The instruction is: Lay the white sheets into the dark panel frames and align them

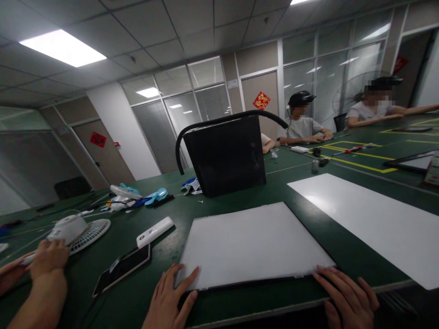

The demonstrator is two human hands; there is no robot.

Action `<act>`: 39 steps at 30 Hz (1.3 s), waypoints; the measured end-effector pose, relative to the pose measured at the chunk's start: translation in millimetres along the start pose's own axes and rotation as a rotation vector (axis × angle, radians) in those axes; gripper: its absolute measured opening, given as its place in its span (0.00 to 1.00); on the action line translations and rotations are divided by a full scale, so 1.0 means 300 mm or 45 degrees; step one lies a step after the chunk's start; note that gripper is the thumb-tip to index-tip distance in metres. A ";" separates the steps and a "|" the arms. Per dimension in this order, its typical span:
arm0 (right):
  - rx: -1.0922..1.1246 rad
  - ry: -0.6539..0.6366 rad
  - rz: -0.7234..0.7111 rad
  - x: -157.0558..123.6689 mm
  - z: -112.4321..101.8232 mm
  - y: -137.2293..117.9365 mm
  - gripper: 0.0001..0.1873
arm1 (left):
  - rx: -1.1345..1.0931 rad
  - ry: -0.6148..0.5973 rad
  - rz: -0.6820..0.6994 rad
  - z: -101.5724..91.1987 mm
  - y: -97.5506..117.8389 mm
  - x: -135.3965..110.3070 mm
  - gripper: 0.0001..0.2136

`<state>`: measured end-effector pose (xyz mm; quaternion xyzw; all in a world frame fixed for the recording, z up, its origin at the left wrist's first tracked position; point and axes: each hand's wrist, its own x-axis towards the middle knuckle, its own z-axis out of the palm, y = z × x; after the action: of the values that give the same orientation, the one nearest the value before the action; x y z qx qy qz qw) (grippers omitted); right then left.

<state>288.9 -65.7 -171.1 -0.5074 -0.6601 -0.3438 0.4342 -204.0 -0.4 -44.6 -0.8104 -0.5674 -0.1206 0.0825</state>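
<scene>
Both hands are well apart, fingers loosely spread and closed on nothing: the left hand [171,292] rests its fingertips on the near left corner of a white panel [250,246], and the right hand [346,294] touches the near right corner. Between and just beyond them, the panel lies flat, a thin dark edging showing along its sides. The work looks partway along: this panel is laid out squarely, while a larger white sheet [370,224], beyond the right hand, lies loose and separate. Straight ahead of the hands stands a black panel [228,160], upright and slightly tilted, a black strip [222,118] bowing over its top; that strip appears unfitted, so joining these parts seems undone.

Under everything runs a green table [277,189], marked with yellow tape [356,162] far beyond the right hand. Near the left hand lie a phone [123,269] and a white power bank [155,232]; farther left, a neighbour's hand [50,258] is at a white fan [70,228]. Across the table, past the right hand, two people [297,129] sit before glass partitions [298,75], under a panelled ceiling [192,23].
</scene>
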 end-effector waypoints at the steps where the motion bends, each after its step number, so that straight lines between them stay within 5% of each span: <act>1: 0.014 0.017 -0.013 0.002 0.001 0.004 0.37 | 0.003 -0.007 0.009 -0.001 -0.001 0.001 0.21; 18: 0.070 0.051 -0.031 0.030 -0.010 -0.007 0.33 | 0.089 0.268 0.182 0.001 0.003 -0.005 0.20; 39: 0.071 0.054 -0.015 0.030 -0.008 -0.008 0.34 | -0.033 0.398 0.073 0.039 -0.005 -0.016 0.18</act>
<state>286.2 -65.1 -162.0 -0.4839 -0.6631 -0.3384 0.4600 -205.8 -1.0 -57.3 -0.7985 -0.5228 -0.2503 0.1629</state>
